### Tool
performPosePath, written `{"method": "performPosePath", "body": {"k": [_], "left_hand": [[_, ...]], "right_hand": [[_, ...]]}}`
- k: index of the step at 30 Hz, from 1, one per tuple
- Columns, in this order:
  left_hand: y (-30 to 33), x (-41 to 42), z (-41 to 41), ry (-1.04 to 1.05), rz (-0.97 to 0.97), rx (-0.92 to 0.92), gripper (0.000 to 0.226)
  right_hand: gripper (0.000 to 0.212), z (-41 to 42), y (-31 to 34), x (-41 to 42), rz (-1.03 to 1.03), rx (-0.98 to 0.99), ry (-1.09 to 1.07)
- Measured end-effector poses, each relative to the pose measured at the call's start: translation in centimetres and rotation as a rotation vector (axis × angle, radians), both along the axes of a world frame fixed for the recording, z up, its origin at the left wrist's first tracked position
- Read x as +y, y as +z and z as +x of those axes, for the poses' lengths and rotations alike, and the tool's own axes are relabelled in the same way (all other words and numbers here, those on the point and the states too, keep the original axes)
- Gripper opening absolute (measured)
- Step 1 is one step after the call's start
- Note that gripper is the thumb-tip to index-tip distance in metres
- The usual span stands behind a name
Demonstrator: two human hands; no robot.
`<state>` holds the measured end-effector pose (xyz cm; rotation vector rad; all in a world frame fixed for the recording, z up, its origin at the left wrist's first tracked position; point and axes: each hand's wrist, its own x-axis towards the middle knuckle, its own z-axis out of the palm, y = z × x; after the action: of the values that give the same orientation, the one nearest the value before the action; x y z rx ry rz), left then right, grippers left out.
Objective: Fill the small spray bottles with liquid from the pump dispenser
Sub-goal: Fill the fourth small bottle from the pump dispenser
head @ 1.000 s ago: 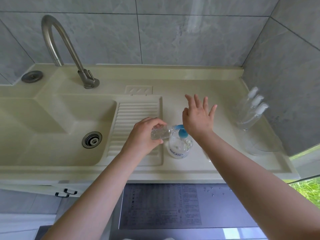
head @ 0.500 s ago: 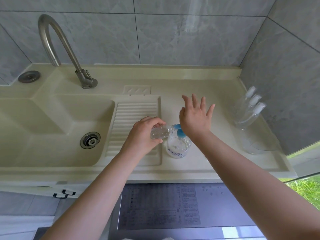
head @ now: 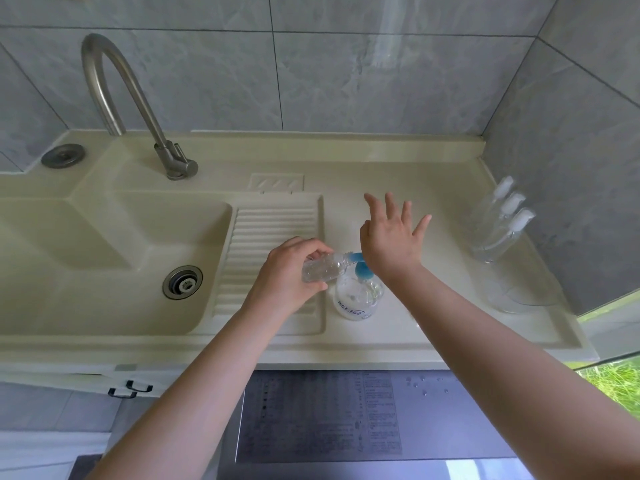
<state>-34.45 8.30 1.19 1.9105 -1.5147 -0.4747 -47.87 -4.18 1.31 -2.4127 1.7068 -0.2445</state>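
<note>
Holding unchanged: left hand (head: 287, 271) grips small bottle (head: 323, 268) at pump dispenser (head: 358, 296); right hand (head: 391, 239) fingers spread.

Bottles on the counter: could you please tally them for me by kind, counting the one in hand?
Capped spray bottles by the right wall: 3
Uncapped small bottle, gripped by the left hand at the blue spout: 1
Pump dispenser, its head under the right hand: 1
Total: 5
</note>
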Motion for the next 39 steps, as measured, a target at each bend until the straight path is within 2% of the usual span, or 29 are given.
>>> {"method": "performPosePath", "body": {"k": [9, 26, 34, 39], "left_hand": [[0.0, 0.1, 0.1, 0.004, -0.02, 0.013, 0.054], [-0.2, 0.1, 0.3, 0.001, -0.036, 0.033, 0.056], [-0.4, -0.1, 0.3, -0.015, -0.028, 0.016, 0.056], [-0.3, -0.1, 0.5, 0.0, -0.034, 0.011, 0.056]], "right_hand": [[0.061, -0.4, 0.6, -0.3, -0.012, -0.054, -0.014], [0.059, -0.2, 0.5, 0.0, -0.079, -0.013, 0.004], [0.054, -0.6, 0.0, -0.3, -0.056, 0.021, 0.02], [0.058, -0.9, 0.7, -0.2, -0.023, -0.029, 0.016]]}}
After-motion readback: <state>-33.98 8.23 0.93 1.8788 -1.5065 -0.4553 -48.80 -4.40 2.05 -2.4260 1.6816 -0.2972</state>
